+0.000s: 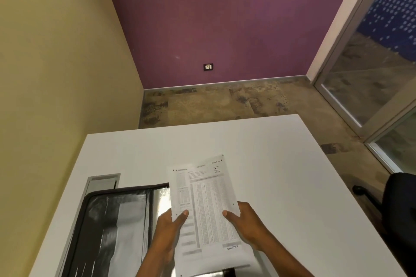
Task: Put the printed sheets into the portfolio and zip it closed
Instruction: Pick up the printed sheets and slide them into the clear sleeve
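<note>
Sheets (206,195) are pinched at both side edges, thumbs on top, by the left hand (168,225) and right hand (246,222), held flat over the open portfolio (117,220) on the table (281,164), probably to slide them in uncreased.

Two hands (167,229) (247,225), one paper stack (207,204), one portfolio (112,220)

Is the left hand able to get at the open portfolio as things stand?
Likely yes, once freed: the portfolio lies open close beside the left hand, nothing between them. But that hand grips the printed sheets, as does the right hand.
</note>
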`<state>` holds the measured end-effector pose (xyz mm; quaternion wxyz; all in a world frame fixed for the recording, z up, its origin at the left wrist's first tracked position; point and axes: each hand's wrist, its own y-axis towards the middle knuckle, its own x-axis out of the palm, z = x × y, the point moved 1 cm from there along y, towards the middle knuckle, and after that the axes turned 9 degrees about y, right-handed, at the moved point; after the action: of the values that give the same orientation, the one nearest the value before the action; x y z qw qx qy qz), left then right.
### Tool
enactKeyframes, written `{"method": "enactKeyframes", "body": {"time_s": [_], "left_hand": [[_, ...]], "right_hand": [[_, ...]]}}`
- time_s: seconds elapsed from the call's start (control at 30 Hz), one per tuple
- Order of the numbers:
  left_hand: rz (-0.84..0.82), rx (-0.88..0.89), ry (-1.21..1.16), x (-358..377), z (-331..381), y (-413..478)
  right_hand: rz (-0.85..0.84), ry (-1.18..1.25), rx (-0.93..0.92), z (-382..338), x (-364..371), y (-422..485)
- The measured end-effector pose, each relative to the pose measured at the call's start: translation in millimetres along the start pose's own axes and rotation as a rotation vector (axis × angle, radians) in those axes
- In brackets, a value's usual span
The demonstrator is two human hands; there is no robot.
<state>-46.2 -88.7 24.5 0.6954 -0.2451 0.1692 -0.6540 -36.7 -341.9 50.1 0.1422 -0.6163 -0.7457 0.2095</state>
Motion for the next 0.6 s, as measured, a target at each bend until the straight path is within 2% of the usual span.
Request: {"method": "enactKeyframes", "body": {"time_s": [0.27, 0.43, 0.6], "left_hand": [[0.198, -0.07, 0.094, -42, 23, 75], [0.348, 0.141, 0.652, -58, 28, 120], [0.295, 0.233, 1.171, -67, 21, 156]], "right_hand": [[0.149, -0.04, 0.029, -1, -20, 62], [0.221, -0.071, 0.027, -1, -45, 96], [0.185, -0.072, 0.039, -3, -47, 121]]}}
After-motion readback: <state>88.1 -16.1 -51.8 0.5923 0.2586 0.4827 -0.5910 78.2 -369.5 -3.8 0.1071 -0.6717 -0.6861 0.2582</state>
